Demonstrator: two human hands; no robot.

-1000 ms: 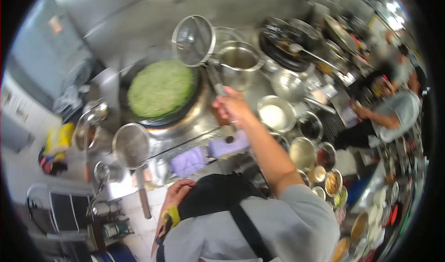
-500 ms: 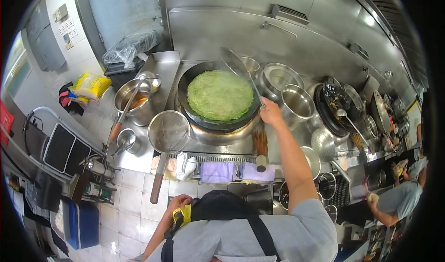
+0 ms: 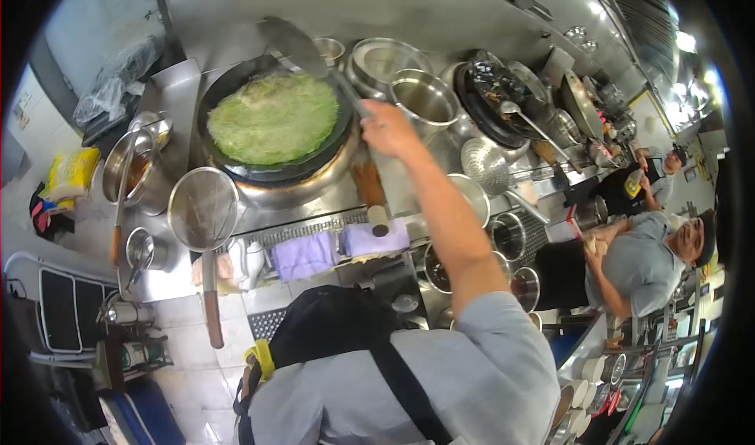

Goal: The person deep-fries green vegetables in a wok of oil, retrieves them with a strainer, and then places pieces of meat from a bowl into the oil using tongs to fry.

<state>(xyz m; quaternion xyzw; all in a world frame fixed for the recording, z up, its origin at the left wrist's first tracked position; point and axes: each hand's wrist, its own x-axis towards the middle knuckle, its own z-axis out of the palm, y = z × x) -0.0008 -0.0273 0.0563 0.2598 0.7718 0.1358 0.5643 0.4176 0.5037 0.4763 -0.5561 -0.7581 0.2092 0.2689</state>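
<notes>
My right hand (image 3: 389, 130) is closed around the handle of a long-handled skimmer (image 3: 295, 45). Its wide, dark round head is over the far right rim of a black wok (image 3: 206, 134); any holes in it are too blurred to see. Fine green leafy food (image 3: 271, 122) fills the wok, with pale foam on its far side and faint steam. My left hand is hidden beside my body, and only a yellow wrist strap (image 3: 259, 358) shows there.
A wire strainer (image 3: 203, 209) and a bamboo brush (image 3: 370, 193) lie near the front edge. Steel pots (image 3: 425, 103) and a perforated skimmer (image 3: 485, 166) stand right of the wok. A second wok (image 3: 491, 91) holds a black bag. Two people (image 3: 637, 264) work at far right.
My view has swung right, so the stove sits further left and more of the co-workers shows. Foam has spread on the green food. My left hand has gone out of sight.
</notes>
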